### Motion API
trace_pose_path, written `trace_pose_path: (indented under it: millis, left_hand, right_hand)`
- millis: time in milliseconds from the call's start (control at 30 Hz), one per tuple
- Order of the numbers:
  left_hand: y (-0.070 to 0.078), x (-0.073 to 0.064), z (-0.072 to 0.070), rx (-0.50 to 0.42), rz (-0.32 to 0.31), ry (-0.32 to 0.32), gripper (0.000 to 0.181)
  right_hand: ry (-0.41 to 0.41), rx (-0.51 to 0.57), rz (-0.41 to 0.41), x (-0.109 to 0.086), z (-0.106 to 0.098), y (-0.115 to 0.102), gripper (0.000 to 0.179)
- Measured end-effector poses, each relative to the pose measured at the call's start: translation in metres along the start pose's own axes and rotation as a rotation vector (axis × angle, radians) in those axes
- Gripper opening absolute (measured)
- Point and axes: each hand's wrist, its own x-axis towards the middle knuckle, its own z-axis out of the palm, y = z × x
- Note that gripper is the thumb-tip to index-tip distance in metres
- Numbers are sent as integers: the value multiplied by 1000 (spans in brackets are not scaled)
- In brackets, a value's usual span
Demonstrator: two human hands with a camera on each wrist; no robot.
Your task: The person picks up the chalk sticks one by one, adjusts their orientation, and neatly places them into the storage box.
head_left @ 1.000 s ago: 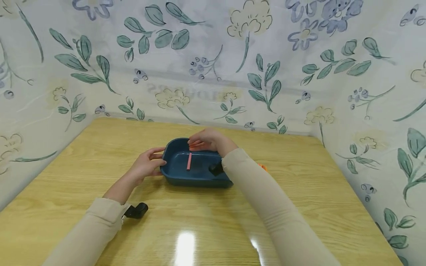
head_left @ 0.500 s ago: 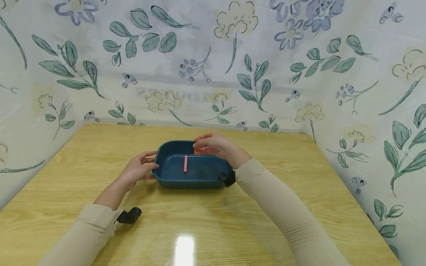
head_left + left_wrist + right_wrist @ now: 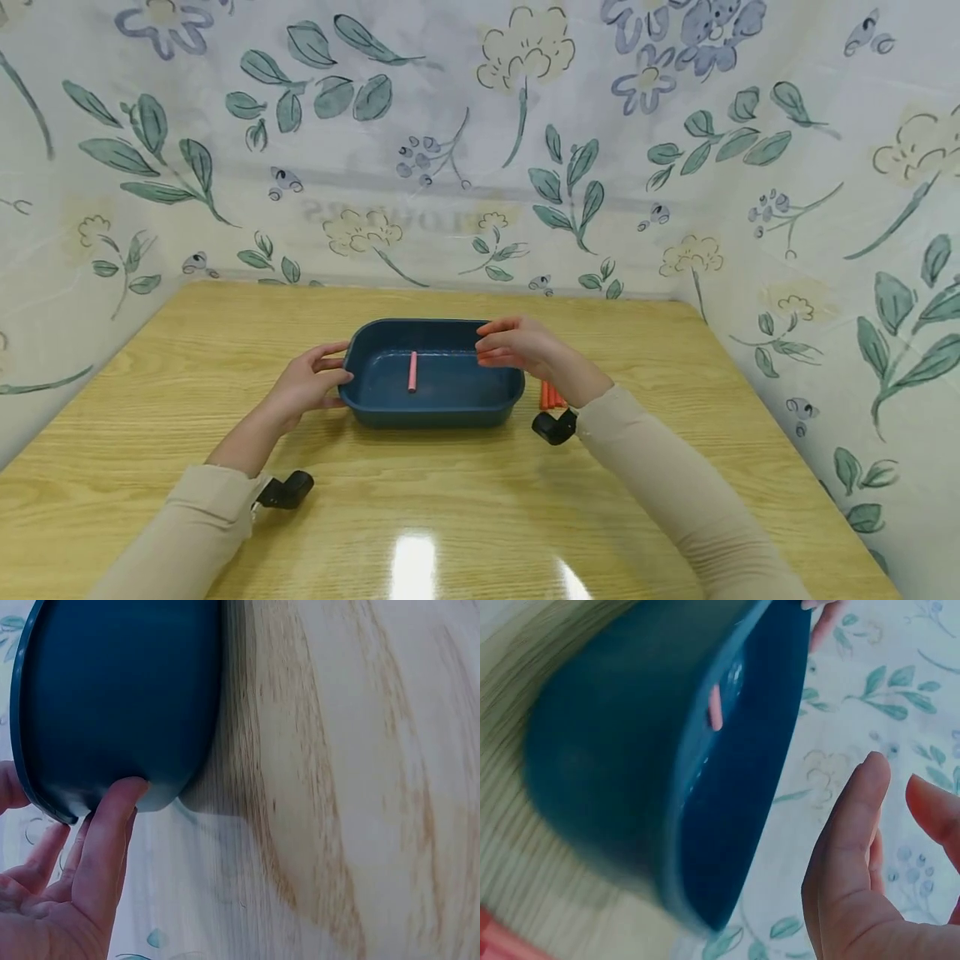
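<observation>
A dark blue rectangular plastic basin (image 3: 457,385) with rounded corners stands on the table. My left hand (image 3: 306,385) grips its left end, thumb over the rim and fingers outside against the wall (image 3: 120,697). On the basin floor, left of the middle, lies one slim pink stick (image 3: 412,372), also visible past the rim in the right wrist view. My right hand (image 3: 521,346) hovers at the basin's right end, fingers extended and thumb apart, with nothing between them in the right wrist view.
Several orange-red sticks (image 3: 552,397) lie on the wooden table (image 3: 465,508) just right of the basin, partly hidden by my right wrist. A floral cloth (image 3: 420,167) rises behind the table and along both sides. A black wrist camera (image 3: 555,427) juts from the right sleeve.
My right hand has moved right, from over the middle of the basin to its right end, uncovering more of the inside. The left hand keeps its hold and the pink stick stays put.
</observation>
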Motion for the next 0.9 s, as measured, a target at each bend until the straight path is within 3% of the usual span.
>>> trace_pose_path:
  millis: [233,667,900]
  left_hand:
    - [-1,-1,-2,4,1,6,60]
    - [-3,-4,-1,-22,1,-4,59]
    - [-1,-3,-2,-20,-8,1,60]
  right_hand:
    - [32,-5,-4,-10,-22,7,44]
    - [95,-93,-1,-31,-63,29,40]
    - [115,-138,7,-38,-85,41,47]
